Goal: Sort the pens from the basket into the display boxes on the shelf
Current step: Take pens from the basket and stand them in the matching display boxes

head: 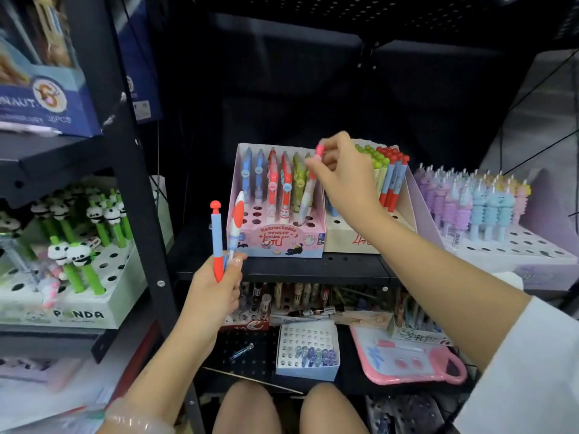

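— Pink cardboard display box [291, 242] marked as retractable eraser pens: how full does it look?

— Partly. Its back rows hold blue, red and green pens upright, but several round holes at the front stand bare. The right hand [341, 177] pinches a white pen with a pink cap [308, 195] near its top, the tip down at a hole on the right side of that box; whether it is seated yet, I cannot tell.

— And the other hand?

— The left hand [219, 283] is closed around two more, held upright in front of the shelf edge: a blue pen with a red mushroom-shaped top [216, 236] and a white pen with a red clip [236, 220].

— Where would those go?

— My guess is the blue one belongs in the beige cardboard box [344, 236] just beside the pink one, since pens with the same red tops stand there, and it too has free holes. The white and red one looks like the pink box's kind.

— So how far along?

— Mid-way at best, I judge. One pen is being placed, two wait in hand. The basket is not in view, so what remains in it is unknown.
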The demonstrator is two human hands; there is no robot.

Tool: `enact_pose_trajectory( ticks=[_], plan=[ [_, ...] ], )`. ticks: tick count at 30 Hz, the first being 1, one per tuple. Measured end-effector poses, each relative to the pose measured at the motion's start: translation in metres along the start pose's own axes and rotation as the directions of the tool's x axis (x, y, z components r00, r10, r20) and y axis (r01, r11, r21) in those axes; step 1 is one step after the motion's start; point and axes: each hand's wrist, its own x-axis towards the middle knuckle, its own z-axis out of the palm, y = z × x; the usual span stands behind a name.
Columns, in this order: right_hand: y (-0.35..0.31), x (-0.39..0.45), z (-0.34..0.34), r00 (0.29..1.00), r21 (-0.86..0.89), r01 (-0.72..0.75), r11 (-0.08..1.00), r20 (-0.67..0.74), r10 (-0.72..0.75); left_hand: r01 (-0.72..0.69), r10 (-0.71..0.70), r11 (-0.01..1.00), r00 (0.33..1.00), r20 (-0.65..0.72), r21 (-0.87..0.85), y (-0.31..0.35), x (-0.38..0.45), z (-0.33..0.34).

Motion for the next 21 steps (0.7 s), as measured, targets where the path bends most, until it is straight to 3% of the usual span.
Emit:
enact_pose_trajectory(
  ticks=[4,10,14,15,17,19,21],
  plan=[
    [0.016,-0.011,0.007,0.990,-0.013,-0.102,0.995,0.093,0.103,0.008,-0.008,1.000,0.999,0.038,0.003,0.001,-0.003,0.006],
    [0.011,-0.012,0.015,0.955,-0.196,-0.023,0.980,0.287,0.080,-0.002,0.002,1.000,0.999,0.032,0.001,0.010,-0.006,0.016],
    [0.006,-0.022,0.012,0.959,-0.238,-0.045,0.970,0.261,0.109,0.001,0.001,1.000,0.998,0.056,-0.030,0.016,-0.011,0.021],
    [0.004,-0.026,0.009,0.977,-0.261,-0.006,0.965,0.204,0.061,0.009,-0.007,0.999,0.998,0.062,-0.040,0.017,-0.012,0.022],
    [-0.003,-0.034,0.002,0.963,-0.308,0.269,0.913,0.095,-0.252,0.025,-0.022,0.999,0.996,0.081,-0.039,0.020,-0.012,0.023],
    [-0.007,-0.043,-0.002,0.805,-0.339,0.591,0.731,0.193,-0.561,0.018,-0.014,0.999,0.993,0.114,-0.032,0.021,-0.012,0.024],
    [-0.006,-0.051,-0.001,0.678,-0.322,0.735,0.597,0.369,-0.636,0.011,-0.001,0.998,0.989,0.148,-0.063,0.023,-0.013,0.029]
  ],
)
